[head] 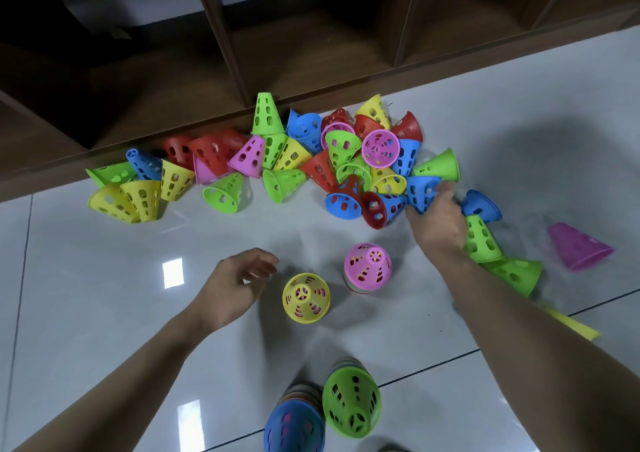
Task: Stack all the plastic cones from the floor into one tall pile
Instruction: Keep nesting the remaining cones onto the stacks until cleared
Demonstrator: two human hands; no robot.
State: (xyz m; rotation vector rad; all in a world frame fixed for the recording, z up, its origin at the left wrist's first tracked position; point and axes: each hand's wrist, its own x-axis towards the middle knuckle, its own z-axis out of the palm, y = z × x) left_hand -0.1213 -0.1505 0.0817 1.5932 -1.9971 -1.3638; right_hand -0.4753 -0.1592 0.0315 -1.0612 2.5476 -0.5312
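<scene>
Several loose perforated plastic cones in red, blue, green, yellow and pink lie heaped on the floor along the shelf base. My right hand reaches into the right end of the heap, its fingers closed around a blue cone. My left hand hovers open just left of a short upright stack topped by a yellow cone. A second short stack topped by a pink cone stands to its right. Two taller stacks, one green-topped and one blue-topped, rise close to the camera.
A dark wooden shelf unit runs along the far side behind the heap. The floor is glossy grey tile. A lone pink cone lies at the right, and green cones lie beside my right forearm.
</scene>
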